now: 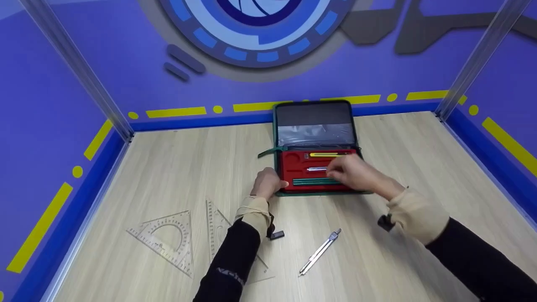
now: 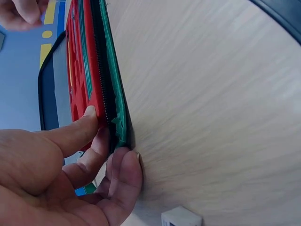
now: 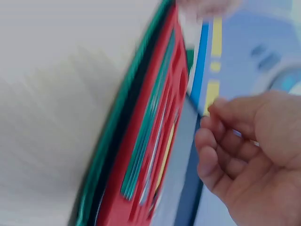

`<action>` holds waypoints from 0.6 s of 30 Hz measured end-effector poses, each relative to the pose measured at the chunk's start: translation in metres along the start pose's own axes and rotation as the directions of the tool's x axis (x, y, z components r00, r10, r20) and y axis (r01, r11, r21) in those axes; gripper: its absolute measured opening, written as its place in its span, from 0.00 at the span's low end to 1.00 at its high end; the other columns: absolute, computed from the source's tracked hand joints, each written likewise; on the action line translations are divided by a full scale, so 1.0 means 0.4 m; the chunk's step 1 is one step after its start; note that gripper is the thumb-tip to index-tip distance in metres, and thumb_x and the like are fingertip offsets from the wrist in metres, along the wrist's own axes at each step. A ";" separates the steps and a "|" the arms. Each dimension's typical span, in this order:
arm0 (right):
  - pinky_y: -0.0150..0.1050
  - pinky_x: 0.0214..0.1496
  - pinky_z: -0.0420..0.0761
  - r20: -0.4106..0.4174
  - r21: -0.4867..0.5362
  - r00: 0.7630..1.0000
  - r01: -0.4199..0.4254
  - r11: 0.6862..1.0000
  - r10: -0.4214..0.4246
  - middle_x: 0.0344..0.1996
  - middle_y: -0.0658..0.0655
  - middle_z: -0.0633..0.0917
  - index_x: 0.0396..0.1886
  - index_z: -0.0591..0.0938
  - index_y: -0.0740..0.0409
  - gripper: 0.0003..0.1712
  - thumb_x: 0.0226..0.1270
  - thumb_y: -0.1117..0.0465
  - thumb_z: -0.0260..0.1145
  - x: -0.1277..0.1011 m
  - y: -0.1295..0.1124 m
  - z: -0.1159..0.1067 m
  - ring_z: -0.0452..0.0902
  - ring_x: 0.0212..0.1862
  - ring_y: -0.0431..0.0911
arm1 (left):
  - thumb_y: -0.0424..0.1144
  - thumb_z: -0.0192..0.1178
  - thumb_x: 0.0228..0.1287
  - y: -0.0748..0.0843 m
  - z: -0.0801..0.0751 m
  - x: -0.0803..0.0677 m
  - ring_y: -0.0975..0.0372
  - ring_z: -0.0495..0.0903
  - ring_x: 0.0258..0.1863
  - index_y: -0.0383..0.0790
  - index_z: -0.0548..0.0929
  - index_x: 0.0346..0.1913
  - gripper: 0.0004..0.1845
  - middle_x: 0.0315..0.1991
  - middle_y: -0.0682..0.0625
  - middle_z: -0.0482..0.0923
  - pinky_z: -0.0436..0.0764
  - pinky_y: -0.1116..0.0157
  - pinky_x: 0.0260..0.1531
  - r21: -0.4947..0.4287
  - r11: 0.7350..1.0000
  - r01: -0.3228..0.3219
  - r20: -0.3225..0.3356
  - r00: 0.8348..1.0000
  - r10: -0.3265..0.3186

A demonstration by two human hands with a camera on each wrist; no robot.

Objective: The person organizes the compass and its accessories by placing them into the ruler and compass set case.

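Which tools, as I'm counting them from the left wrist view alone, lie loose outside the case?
Observer: A metal compass lies on the table, nearer the person than the case, between the two forearms.
Operator: Anything else out there?
Observer: A clear protractor set square lies flat to the left, with a slimmer set square beside it, partly under the left forearm.
Operator: And where is the right hand?
Observer: The right hand is over the red tray, fingertips by a silver tool in the middle slot. I cannot tell whether it grips that tool.
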State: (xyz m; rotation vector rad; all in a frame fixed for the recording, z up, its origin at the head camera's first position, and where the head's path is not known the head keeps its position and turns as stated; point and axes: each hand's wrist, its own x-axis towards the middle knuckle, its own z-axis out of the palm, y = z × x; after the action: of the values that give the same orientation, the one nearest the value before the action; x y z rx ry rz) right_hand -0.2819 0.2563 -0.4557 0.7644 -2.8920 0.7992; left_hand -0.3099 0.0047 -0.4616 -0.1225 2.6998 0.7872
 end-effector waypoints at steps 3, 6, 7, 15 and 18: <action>0.45 0.44 0.85 0.087 0.012 0.986 0.140 0.990 -0.140 0.35 0.51 0.88 0.39 0.90 0.60 0.03 0.67 0.68 0.73 -0.043 -0.060 0.021 0.84 0.39 0.44 | 0.44 0.73 0.65 0.000 0.001 -0.003 0.56 0.79 0.29 0.31 0.86 0.48 0.19 0.41 0.40 0.86 0.78 0.63 0.29 0.016 1.000 -0.004 -0.010 1.000 0.004; 0.40 0.44 0.84 0.188 0.017 0.962 0.200 0.980 -0.199 0.36 0.47 0.87 0.41 0.90 0.57 0.05 0.66 0.64 0.74 -0.085 -0.112 0.045 0.82 0.41 0.42 | 0.44 0.73 0.66 -0.001 0.003 -0.003 0.56 0.80 0.28 0.31 0.86 0.47 0.18 0.41 0.40 0.87 0.78 0.63 0.29 0.010 1.000 -0.021 -0.010 1.000 0.021; 0.39 0.44 0.84 0.218 0.015 0.953 0.214 0.977 -0.212 0.37 0.47 0.87 0.41 0.91 0.56 0.06 0.66 0.63 0.75 -0.098 -0.126 0.054 0.81 0.41 0.41 | 0.44 0.73 0.66 -0.001 0.003 -0.003 0.56 0.79 0.28 0.31 0.86 0.46 0.18 0.40 0.40 0.87 0.78 0.62 0.29 0.007 1.000 -0.024 -0.010 1.000 0.024; 0.33 0.43 0.78 0.369 -0.007 0.885 0.306 0.952 -0.282 0.35 0.43 0.82 0.38 0.90 0.49 0.10 0.58 0.57 0.81 -0.169 -0.187 0.123 0.72 0.41 0.36 | 0.43 0.73 0.66 -0.007 0.002 0.000 0.55 0.80 0.30 0.31 0.86 0.46 0.17 0.42 0.39 0.86 0.78 0.62 0.31 -0.001 1.000 -0.030 -0.017 0.999 0.030; 0.32 0.43 0.77 0.379 -0.007 0.878 0.321 0.947 -0.294 0.33 0.42 0.81 0.37 0.89 0.48 0.10 0.56 0.61 0.81 -0.186 -0.190 0.142 0.72 0.40 0.35 | 0.43 0.73 0.66 -0.009 0.002 0.000 0.55 0.80 0.29 0.31 0.85 0.46 0.18 0.42 0.39 0.86 0.78 0.62 0.30 -0.003 0.999 -0.036 -0.012 0.999 0.036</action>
State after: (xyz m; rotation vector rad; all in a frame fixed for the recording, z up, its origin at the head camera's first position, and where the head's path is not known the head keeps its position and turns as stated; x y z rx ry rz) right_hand -0.1760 0.2053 -0.4816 1.4685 -2.9617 0.5638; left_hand -0.3090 0.0022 -0.4639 -0.0803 2.7188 0.8036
